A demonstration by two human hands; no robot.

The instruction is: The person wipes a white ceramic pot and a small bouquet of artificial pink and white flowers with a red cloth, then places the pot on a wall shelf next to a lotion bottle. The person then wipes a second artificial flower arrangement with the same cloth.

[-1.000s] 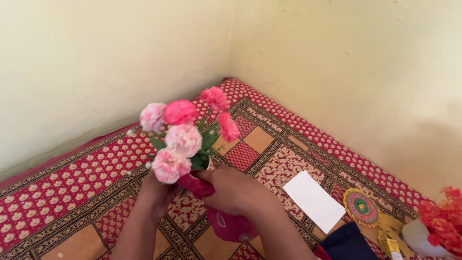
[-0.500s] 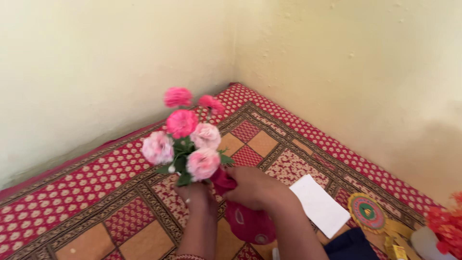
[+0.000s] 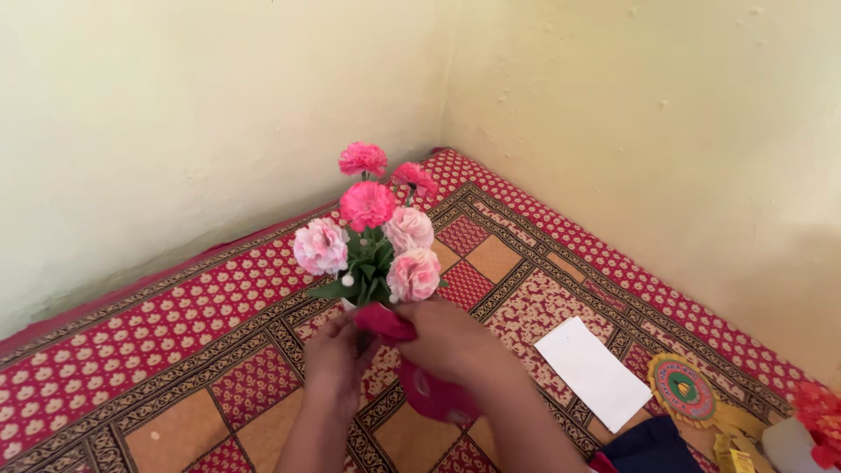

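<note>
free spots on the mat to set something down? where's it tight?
Widest bare stretch: patterned mat on the left, between the left wall and the left hand. Also bare: the far corner strip behind the pink flower bunch. Crowded at lower right: white paper, round rosette, dark blue cloth, red flowers. The right hand holds a red cloth.

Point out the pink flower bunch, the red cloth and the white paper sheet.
pink flower bunch [image 3: 368,206], head view, on the deep pink bloom.
red cloth [image 3: 434,398], head view, hanging lower part.
white paper sheet [image 3: 594,372], head view, its middle.
</note>
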